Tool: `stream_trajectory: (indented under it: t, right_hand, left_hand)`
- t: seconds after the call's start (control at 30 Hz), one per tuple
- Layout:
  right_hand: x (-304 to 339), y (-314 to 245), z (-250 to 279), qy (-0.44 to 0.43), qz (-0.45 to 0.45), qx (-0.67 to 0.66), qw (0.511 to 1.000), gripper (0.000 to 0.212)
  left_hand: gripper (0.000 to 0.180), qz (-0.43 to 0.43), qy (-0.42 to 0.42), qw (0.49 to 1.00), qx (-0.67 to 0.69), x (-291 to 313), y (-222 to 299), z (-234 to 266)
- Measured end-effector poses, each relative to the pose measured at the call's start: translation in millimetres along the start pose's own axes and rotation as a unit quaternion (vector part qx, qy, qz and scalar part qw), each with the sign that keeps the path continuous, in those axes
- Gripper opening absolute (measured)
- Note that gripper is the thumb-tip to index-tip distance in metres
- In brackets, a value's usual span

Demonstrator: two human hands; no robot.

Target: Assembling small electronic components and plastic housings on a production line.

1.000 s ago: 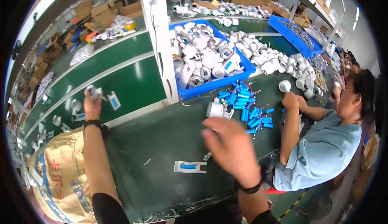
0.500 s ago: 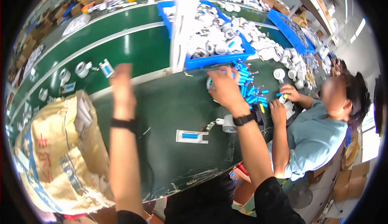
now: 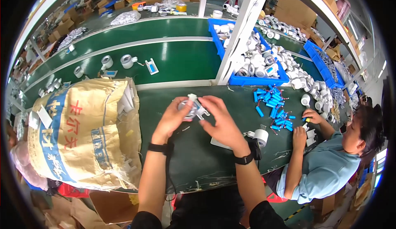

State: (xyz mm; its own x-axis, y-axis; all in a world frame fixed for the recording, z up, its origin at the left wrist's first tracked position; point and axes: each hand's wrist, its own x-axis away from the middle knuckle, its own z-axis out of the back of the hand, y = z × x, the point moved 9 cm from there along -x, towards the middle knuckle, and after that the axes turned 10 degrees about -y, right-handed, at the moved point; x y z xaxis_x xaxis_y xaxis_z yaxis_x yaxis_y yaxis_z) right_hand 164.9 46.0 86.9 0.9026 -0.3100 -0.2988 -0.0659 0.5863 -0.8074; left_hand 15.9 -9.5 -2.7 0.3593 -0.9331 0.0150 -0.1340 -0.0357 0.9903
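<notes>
Above the green worktop, my left hand is closed around a round white plastic housing with a small white knob on top. My right hand curls around the housing's right side, thumb and forefinger at a small white bracket. Under my right hand lies a flat white tray, mostly hidden. Beside my right wrist stands another white housing with a short lead. A heap of blue cylindrical batteries with red wires is to the right.
A large tan woven sack fills the left. Behind runs a green conveyor carrying several housings. A blue crate of white housings stands behind a white post. At the right, a co-worker handles small parts.
Both my hands have come together in front of me, the left from the conveyor side, the right from beside the batteries. The view has shifted, and the white tray is now largely covered by my right hand.
</notes>
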Motion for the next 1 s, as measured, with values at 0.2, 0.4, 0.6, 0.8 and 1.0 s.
stream_trajectory:
  t: [0.2, 0.4, 0.6, 0.8, 1.0]
  right_hand:
    - [-33.8, 33.2, -4.8, 0.002, 0.007, 0.123, 0.992, 0.069]
    - [-57.9, 57.5, -55.0, -0.086, -0.084, 0.030, 0.992, 0.041]
    - [-43.0, 49.7, -40.3, 0.050, -0.091, -0.042, 0.994, 0.021]
    - [-36.3, 41.0, -27.8, 0.127, -0.058, -0.007, 0.990, 0.019]
    - [-31.4, 31.9, -27.6, 0.133, -0.005, 0.040, 0.990, 0.017]
  left_hand:
    - [0.084, 0.063, 0.101, 0.993, 0.012, 12.8, 5.0, 65.8]
    - [0.078, 0.046, 0.108, 0.983, 0.143, 13.1, -4.3, 74.3]
    - [0.071, 0.053, 0.122, 0.972, 0.196, 13.8, -7.1, 78.3]
    - [0.070, 0.042, 0.131, 0.968, 0.208, 14.6, -8.4, 80.3]
    - [0.070, 0.026, 0.115, 0.970, 0.211, 18.1, -11.7, 80.9]
